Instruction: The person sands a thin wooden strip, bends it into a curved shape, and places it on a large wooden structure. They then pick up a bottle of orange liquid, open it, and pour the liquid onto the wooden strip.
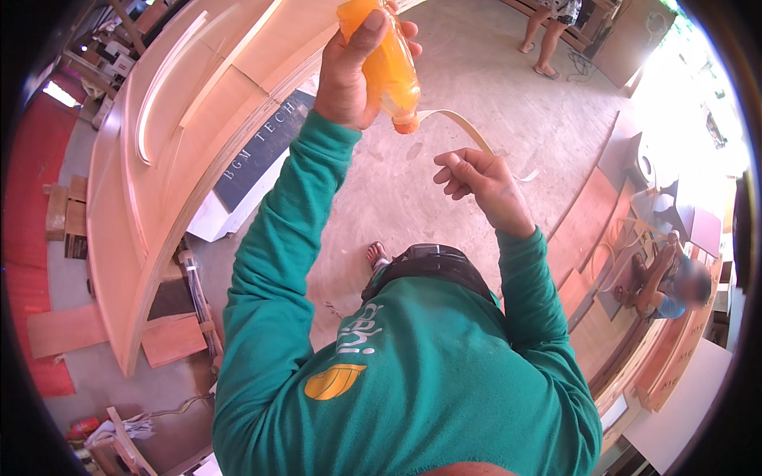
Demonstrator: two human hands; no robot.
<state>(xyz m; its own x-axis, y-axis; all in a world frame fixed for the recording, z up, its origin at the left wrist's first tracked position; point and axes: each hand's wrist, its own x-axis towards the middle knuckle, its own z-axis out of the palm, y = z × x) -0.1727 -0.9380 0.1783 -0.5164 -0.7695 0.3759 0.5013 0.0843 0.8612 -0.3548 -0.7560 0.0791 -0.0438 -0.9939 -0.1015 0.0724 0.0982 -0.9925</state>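
Observation:
My left hand [349, 75] is raised at the top middle, wrapped round a squeeze bottle [390, 67] of orange-yellow liquid. The bottle is tilted with its orange cap [406, 124] downward. From beside the cap, a thin pale strip [456, 119] curves right and passes behind my right hand [480, 178]. That hand is closed, its fingers curled loosely and the thumb against the index finger. Whatever those fingers may hold does not show. Whether the strip touches the cap or either hand, I cannot tell.
A large curved wooden piece [119, 198] fills the left side, with a dark lettered board [258, 155] beside it. Wood panels [587, 214] lie to the right, near a seated person [667, 278]. Another person's legs [544, 47] show at the far side. Red cloth [36, 198] covers the far left.

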